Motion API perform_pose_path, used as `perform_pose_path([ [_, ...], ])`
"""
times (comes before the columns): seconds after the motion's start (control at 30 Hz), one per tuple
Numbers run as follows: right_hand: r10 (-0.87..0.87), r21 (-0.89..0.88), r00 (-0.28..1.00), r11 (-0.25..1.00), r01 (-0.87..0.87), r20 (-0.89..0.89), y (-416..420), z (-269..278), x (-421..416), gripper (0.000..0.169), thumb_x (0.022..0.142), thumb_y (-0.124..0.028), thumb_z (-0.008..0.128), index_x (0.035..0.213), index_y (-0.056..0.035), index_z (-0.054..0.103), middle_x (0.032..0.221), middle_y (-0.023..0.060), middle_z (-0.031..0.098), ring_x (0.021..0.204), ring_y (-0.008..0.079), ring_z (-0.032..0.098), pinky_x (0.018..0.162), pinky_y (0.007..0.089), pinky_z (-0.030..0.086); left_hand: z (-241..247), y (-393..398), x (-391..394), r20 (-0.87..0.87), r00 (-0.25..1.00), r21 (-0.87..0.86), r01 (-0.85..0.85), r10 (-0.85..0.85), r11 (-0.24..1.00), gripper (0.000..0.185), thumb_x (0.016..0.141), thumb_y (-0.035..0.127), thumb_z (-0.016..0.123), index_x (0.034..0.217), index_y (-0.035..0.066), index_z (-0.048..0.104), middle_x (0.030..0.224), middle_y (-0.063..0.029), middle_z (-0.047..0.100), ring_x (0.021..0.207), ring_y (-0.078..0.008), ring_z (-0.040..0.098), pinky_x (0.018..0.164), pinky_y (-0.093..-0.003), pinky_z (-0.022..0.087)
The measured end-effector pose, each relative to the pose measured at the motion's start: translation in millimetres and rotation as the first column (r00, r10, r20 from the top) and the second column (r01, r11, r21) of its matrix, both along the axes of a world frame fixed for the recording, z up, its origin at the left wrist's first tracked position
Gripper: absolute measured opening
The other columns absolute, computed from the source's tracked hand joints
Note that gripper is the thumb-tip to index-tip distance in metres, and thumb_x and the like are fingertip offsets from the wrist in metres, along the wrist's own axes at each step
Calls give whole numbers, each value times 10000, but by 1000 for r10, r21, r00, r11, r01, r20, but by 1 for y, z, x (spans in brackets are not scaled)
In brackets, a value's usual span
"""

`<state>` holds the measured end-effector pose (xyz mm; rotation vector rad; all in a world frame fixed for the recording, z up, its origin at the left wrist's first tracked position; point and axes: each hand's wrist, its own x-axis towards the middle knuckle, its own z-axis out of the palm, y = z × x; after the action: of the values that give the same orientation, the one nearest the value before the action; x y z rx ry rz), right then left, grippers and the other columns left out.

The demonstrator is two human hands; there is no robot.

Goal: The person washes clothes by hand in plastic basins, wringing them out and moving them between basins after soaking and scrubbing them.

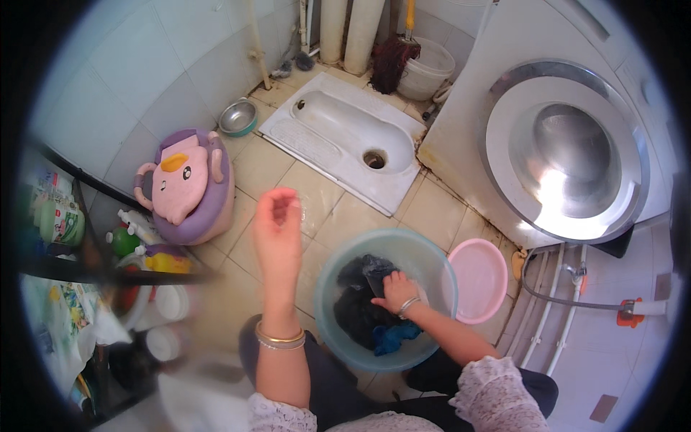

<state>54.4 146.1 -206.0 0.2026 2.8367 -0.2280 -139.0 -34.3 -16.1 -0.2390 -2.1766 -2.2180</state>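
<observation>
In front of me a translucent blue plastic basin (324,302) stands on the tiled floor. Dark wet clothes (356,318) and a blue cloth (394,339) lie in it. My right hand (398,294) is inside the basin, palm down on the dark clothes with its fingers spread; whether it grips any fabric cannot be told. Left of the basin, my left hand (278,210) is raised in the air with its fingers curled towards the thumb. A gap shows between the fingers, and nothing is visible in them. Bracelets circle both wrists.
A pink basin (478,281) stands right of the blue one. Beyond lie a white squat toilet (345,124), a steel bowl (238,117) and a mop (394,62) by a bucket (426,70). A child's potty (183,189) and bottle-filled rack (162,277) stand left, a front-loading washing machine (464,135) right.
</observation>
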Motion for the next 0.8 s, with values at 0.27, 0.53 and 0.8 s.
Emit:
perform_pose_path([
  [0.27,-212,-789,970,573,223,121,52,2,2,219,869,-141,480,1054,-31,525,907,97,593,900,207,547,790,302,427,-114,42,66,223,873,-223,479,-434,849,249,710,-28,528,950,20,574,928,-142,609,895,-249,581,798,-319,442],
  [0.53,-549,-908,724,-253,333,418,60,106,-26,248,897,-184,482,1038,8,548,919,39,601,815,96,546,747,221,436,-200,71,94,534,613,8,685,-583,728,440,601,26,592,1040,16,565,1196,-153,506,1117,-290,453,948,-346,345],
  [0.8,-702,-796,690,311,520,177,81,8,-26,358,765,-222,659,1055,-34,564,874,92,631,825,163,597,766,288,465,-250,53,103,787,582,222,43,-205,974,465,753,136,616,1192,62,482,1003,-83,576,921,-238,547,838,-309,427],
])
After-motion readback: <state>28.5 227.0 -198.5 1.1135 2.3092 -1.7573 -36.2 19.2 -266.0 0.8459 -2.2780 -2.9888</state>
